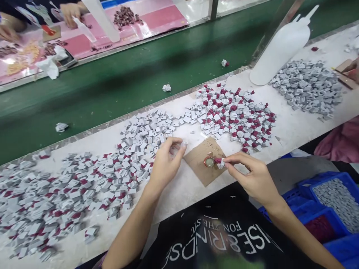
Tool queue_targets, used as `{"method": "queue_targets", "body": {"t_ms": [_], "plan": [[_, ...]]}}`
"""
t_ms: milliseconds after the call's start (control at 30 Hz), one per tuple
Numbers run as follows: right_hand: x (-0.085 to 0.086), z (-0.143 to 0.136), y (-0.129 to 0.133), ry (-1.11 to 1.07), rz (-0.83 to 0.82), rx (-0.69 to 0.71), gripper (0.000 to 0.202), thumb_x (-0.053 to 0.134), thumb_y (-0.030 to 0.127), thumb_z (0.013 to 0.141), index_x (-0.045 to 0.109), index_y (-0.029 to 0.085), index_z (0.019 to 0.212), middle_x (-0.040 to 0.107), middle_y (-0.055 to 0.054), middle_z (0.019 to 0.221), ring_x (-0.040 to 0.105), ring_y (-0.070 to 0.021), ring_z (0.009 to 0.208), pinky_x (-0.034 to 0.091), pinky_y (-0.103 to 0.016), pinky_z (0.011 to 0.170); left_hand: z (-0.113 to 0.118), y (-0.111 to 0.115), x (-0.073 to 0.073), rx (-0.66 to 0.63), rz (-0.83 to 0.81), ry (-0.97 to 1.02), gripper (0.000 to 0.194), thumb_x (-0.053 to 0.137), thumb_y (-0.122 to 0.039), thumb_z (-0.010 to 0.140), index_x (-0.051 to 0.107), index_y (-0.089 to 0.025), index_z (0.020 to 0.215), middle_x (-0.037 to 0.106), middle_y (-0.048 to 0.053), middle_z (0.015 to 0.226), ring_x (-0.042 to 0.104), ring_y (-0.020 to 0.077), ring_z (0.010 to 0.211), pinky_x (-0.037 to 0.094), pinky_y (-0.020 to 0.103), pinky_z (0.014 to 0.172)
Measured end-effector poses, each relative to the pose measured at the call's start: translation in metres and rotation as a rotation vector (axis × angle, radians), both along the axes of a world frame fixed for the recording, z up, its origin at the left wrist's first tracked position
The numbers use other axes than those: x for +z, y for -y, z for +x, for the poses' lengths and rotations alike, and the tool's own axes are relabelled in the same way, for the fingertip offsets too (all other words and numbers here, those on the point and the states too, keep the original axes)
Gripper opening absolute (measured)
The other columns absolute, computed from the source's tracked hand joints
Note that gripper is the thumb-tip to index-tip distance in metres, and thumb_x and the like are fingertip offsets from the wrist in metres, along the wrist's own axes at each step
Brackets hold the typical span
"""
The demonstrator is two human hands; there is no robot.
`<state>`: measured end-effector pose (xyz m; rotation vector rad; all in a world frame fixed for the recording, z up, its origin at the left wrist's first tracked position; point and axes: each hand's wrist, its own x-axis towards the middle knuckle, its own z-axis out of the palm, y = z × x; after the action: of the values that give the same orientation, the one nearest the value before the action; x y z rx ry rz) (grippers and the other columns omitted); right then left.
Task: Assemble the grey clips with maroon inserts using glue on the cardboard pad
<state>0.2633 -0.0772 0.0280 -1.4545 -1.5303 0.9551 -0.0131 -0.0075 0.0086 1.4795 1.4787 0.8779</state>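
My right hand point(254, 175) pinches a small grey-and-dark-red piece point(221, 163) between thumb and fingertips. Its red end is at the edge of a small round dish point(209, 160) with a reddish-gold rim, which lies on a square of brown cardboard point(204, 179). Left of the cardboard, my left hand point(167, 160) has thumb and forefinger closed on a small whitish piece point(184, 143), too small to make out fully. Plain grey blocks point(148, 127) lie heaped just beyond that hand.
Grey-and-red pieces form a heap point(238, 116) behind the cardboard and another point(73, 198) at the left. A white squeeze bottle point(283, 52) stands near more grey blocks point(308, 87). Beyond the green belt point(117, 86), a person's hand point(70, 15) works. Blue crates point(343, 179) sit lower right.
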Motion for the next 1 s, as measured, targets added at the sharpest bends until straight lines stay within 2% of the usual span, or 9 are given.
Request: {"method": "queue_targets", "body": {"t_ms": [133,267,367,467,600,733,867,933,1000], "plan": [[-0.007,-0.001,0.000,-0.065,-0.069,-0.022,0.006,0.082,0.033,0.104,0.088,0.031,0.104,0.088,-0.004,0.100,0.083,-0.0276,0.091,0.068,-0.043,0.083,0.007,0.002,0.011,-0.034,-0.438,0.616,0.037,0.091,-0.047,0.095,0.082,-0.023,0.122,0.069,0.002,0.088,0.062,0.0169,0.078,0.054,0.031,0.075],[-0.006,-0.004,-0.001,-0.069,-0.060,-0.014,0.006,0.082,0.030,0.104,0.087,0.030,0.103,0.088,-0.004,0.099,0.083,-0.0268,0.090,0.068,-0.042,0.082,0.015,0.002,0.013,-0.037,-0.578,0.794,0.032,0.098,-0.042,0.089,0.087,-0.022,0.113,0.075,0.005,0.098,0.064,0.0138,0.077,0.057,0.028,0.071],[-0.003,-0.005,-0.002,-0.028,-0.028,0.028,0.008,0.078,0.026,0.105,0.086,0.028,0.105,0.087,-0.005,0.098,0.082,-0.0251,0.087,0.067,-0.040,0.078,0.019,0.002,0.011,-0.023,-0.595,0.788,0.035,0.102,-0.041,0.086,0.081,-0.021,0.106,0.080,0.006,0.098,0.070,0.0144,0.078,0.060,0.027,0.073],[-0.002,-0.004,-0.003,0.024,0.006,0.086,0.011,0.075,0.021,0.107,0.084,0.026,0.107,0.087,-0.006,0.102,0.083,-0.0251,0.091,0.067,-0.039,0.079,0.020,0.004,0.007,-0.013,-0.491,0.681,0.045,0.101,-0.044,0.088,0.076,-0.023,0.119,0.080,0.002,0.087,0.073,0.0152,0.074,0.060,0.027,0.072],[-0.006,-0.003,-0.004,0.086,0.044,0.153,0.013,0.072,0.017,0.108,0.082,0.025,0.109,0.086,-0.006,0.105,0.084,-0.0255,0.095,0.068,-0.040,0.084,0.018,0.008,0.002,-0.035,-0.378,0.519,0.036,0.091,-0.046,0.097,0.080,-0.019,0.119,0.081,0.004,0.091,0.076,0.0171,0.079,0.062,0.030,0.076],[-0.010,-0.004,-0.003,0.143,0.078,0.201,0.015,0.068,0.016,0.110,0.080,0.025,0.111,0.084,-0.007,0.105,0.083,-0.0263,0.096,0.068,-0.042,0.086,0.014,0.011,-0.002,-0.087,-0.374,0.458,0.039,0.093,-0.038,0.093,0.080,-0.019,0.125,0.077,0.001,0.085,0.076,0.0175,0.080,0.062,0.030,0.076],[-0.011,-0.005,-0.003,0.163,0.115,0.216,0.016,0.067,0.014,0.111,0.080,0.024,0.112,0.083,-0.009,0.106,0.084,-0.0269,0.099,0.068,-0.042,0.086,0.014,0.013,-0.003,-0.116,-0.275,0.336,0.023,0.085,-0.041,0.099,0.079,-0.020,0.104,0.071,-0.001,0.071,0.070,0.0164,0.067,0.059,0.029,0.067],[-0.011,-0.004,-0.004,0.160,0.132,0.218,0.016,0.067,0.013,0.111,0.080,0.023,0.113,0.084,-0.009,0.108,0.084,-0.0269,0.100,0.068,-0.042,0.087,0.016,0.013,-0.003,-0.092,-0.214,0.309,0.026,0.083,-0.044,0.101,0.077,-0.020,0.093,0.075,0.002,0.076,0.072,0.0173,0.070,0.061,0.030,0.069],[-0.010,-0.003,-0.004,0.171,0.131,0.221,0.016,0.067,0.014,0.111,0.079,0.023,0.113,0.084,-0.010,0.108,0.084,-0.0267,0.099,0.067,-0.042,0.087,0.018,0.012,-0.004,-0.060,-0.195,0.329,0.027,0.085,-0.046,0.099,0.078,-0.020,0.093,0.080,0.005,0.083,0.076,0.0197,0.076,0.064,0.033,0.072]]}}
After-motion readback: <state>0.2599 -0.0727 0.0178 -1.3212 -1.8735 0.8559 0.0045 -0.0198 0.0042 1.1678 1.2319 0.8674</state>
